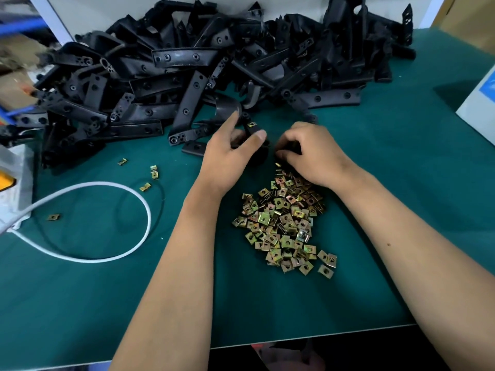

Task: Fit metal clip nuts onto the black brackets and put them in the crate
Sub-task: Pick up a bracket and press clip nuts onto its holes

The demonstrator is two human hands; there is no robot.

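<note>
A person's left hand [230,153] grips a black plastic bracket [250,129] between thumb and fingers above a green felt-like mat [375,210]; a brass-coloured clip nut [251,125] already sits on the bracket's upper end. The right hand [308,153] curls knuckles-up at the top edge of a heap of nuts [284,226], fingertips tucked under against something dark; whether it holds a nut cannot be told. The nuts are small, square, folded metal pieces with a yellowish, iridescent plating and a hole in each face, lying loose between the two forearms. A few strays [153,172] lie scattered to the left, beside a loop of smooth white cable [144,210]. Across the back of the mat sprawls a large pile of brackets [187,65], matte black, curved and strap-like, pierced with round holes. A pale box corner [479,108] shows at right. No crate can be made out.
</note>
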